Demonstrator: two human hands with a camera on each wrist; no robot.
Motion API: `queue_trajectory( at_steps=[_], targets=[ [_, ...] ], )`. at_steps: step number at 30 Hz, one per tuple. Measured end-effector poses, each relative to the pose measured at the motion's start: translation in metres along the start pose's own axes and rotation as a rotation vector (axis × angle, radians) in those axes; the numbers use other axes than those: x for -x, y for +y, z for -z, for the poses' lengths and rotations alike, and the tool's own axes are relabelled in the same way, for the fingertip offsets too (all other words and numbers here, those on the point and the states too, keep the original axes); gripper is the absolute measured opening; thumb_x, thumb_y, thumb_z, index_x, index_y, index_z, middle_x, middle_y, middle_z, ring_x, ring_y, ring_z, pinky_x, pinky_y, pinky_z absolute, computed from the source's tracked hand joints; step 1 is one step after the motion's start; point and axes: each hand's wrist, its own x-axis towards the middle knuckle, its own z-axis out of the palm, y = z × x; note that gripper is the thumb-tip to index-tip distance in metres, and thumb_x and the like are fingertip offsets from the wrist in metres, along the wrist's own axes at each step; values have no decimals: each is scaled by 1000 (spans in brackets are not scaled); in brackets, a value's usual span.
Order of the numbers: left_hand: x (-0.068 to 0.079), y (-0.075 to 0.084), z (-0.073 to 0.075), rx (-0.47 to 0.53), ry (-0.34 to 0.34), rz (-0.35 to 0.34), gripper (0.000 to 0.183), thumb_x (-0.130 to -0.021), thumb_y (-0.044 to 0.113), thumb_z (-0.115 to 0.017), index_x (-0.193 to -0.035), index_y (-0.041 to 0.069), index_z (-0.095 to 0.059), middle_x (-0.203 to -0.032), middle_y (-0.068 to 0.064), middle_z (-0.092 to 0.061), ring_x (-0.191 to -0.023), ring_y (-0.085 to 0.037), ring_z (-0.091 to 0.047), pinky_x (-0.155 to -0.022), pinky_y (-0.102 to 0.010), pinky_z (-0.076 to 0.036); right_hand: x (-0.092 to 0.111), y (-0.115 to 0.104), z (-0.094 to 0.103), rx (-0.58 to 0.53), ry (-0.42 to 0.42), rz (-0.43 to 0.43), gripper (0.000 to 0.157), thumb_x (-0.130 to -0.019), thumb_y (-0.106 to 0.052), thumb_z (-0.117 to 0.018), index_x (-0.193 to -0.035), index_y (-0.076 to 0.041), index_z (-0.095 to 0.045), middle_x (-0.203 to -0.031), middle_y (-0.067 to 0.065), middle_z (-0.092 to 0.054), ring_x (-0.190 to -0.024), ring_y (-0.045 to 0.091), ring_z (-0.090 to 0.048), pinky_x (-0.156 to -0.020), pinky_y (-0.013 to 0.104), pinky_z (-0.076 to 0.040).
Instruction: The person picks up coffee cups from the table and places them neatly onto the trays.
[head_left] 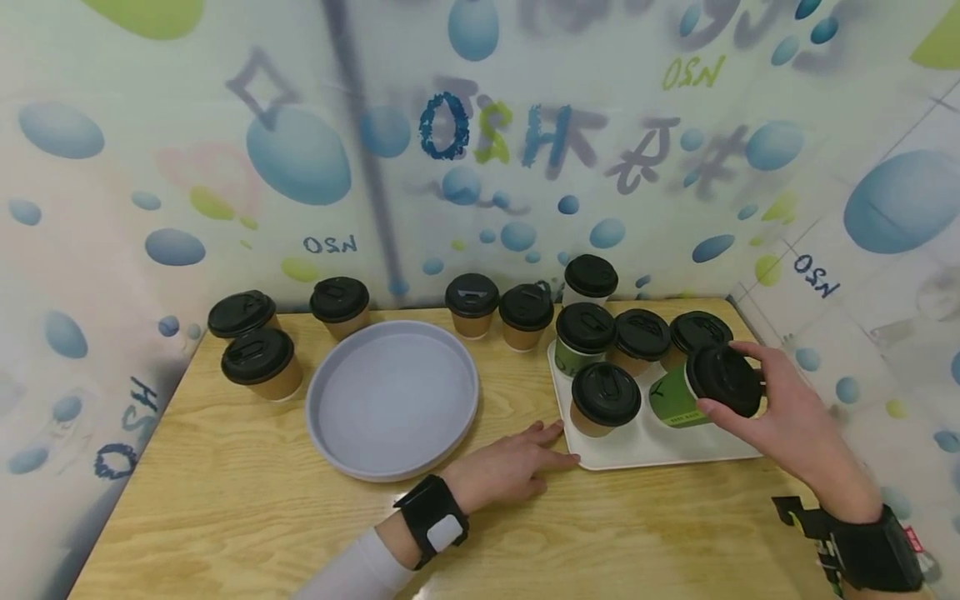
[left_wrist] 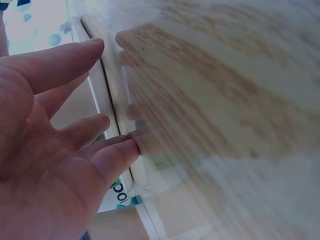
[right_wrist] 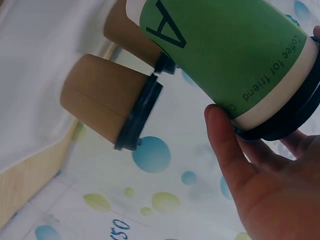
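My right hand (head_left: pixel 798 412) grips a green paper coffee cup (head_left: pixel 672 398) around its black lid, and the cup tilts over the right part of the white tray (head_left: pixel 675 450). In the right wrist view the green sleeve (right_wrist: pixel 225 55) reads "coffee for friend", with the thumb and fingers near the lid rim. My left hand (head_left: pixel 510 468) lies on the table, its extended fingers touching the tray's left front corner. Standing on the tray are a brown cup (head_left: pixel 592 419), a green cup (head_left: pixel 572 360) and further black-lidded cups behind. Whether the held cup's base touches the tray cannot be told.
A round grey-lilac tray (head_left: pixel 390 400) lies left of the white one on the wooden table (head_left: pixel 225 475). Brown cups with black lids stand around it, such as one at the left (head_left: pixel 273 382) and one behind (head_left: pixel 472 323). A patterned wall sheet (head_left: pixel 480 208) borders the table.
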Motion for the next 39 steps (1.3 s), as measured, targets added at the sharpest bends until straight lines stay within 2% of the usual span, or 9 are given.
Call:
queue_trajectory(
  at_steps=[8,14,27,39],
  targets=[
    [1,0,1,4,3,11,57,-98,11,-69,-151,30,-56,-165,-13,-33,-148,-36,-37,-118,-44,-36,-3,1,-12,-9,0,83,93,-81,-34,-89,-154,-3,-40,-147,30,-41,-129,52,-42,-90,72,-40],
    [1,1,1,13,5,8,57,-98,10,-69,-151,30,-56,-165,-13,-33,-149,-35,-37,-118,-44,-36,-4,2,-25,-5,-12,122,91,-80,-33,-90,-152,-4,-43,-145,30,-42,-129,53,-43,-90,72,-40],
    [0,1,0,19,-3,18,58,-99,10,-69,-151,31,-56,-166,-12,-32,-149,-35,-36,-118,-44,-36,-7,3,-41,-6,-58,144,87,-84,-31,-87,-154,-6,-42,-148,26,-42,-130,51,-45,-91,72,-42],
    [-2,1,-1,2,-5,10,58,-99,11,-69,-151,31,-56,-166,-12,-31,-149,-36,-37,-118,-42,-36,-9,1,-44,-20,-84,126,89,-86,-35,-85,-157,-8,-39,-153,25,-40,-134,53,-43,-93,74,-42]
  ],
)
